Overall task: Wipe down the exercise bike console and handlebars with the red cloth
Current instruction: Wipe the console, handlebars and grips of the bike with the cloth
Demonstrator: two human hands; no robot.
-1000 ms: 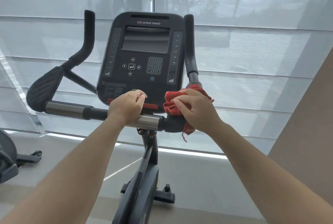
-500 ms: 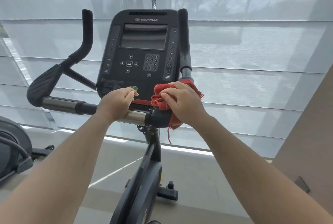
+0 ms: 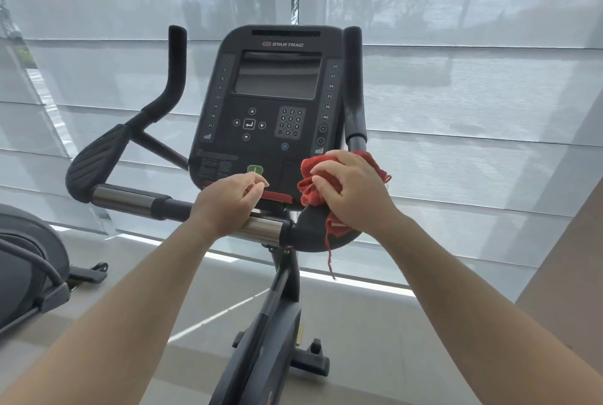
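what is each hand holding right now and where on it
The right hand presses the bunched middle of the red cloth onto the handlebar's right bend; the left hand grips the shiny metal handlebar section.

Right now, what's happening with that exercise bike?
A person is cleaning it. The right hand presses a bunched red cloth onto the right handlebar elbow pad, just below the console. The left hand grips the chrome crossbar to steady things.

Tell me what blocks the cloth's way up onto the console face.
Nothing visible does. The right hand presses the red cloth on the handlebar bend, beside the console; the left hand sits lower, on the chrome bar.
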